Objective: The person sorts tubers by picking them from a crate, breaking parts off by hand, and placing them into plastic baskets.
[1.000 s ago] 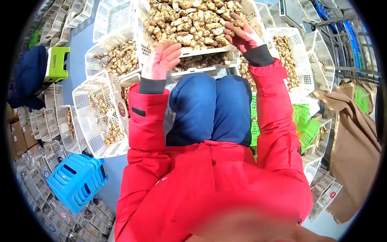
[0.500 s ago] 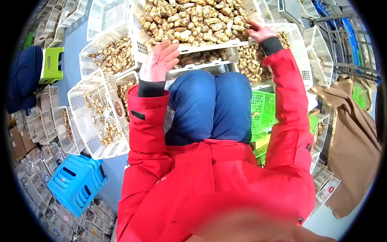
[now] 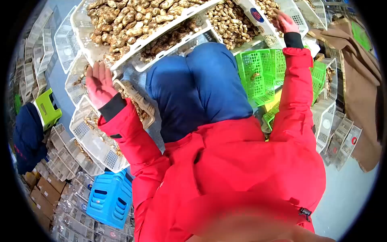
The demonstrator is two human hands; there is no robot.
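Observation:
My left hand is open, its fingers stretched out, at the left corner of the large white crate. No piece shows in it. This crate is heaped with stubby, mottled brown-and-cream pieces that look like mushrooms or tubers. My right hand hangs over a white crate at the upper right that holds similar pieces. Its fingers look apart and slightly bent, and their tips blend with the brown pieces below. Between the hands, another crate holds smaller pieces.
White baskets with a few pieces stand at left. Green baskets sit right of my knees. A blue plastic stool is at lower left, a green stool beyond it. Brown cloth hangs at right.
The view has turned, shifting the large crate up and left. My left hand has moved left and outward. My right hand has gone from the heap's right edge to the upper-right crate.

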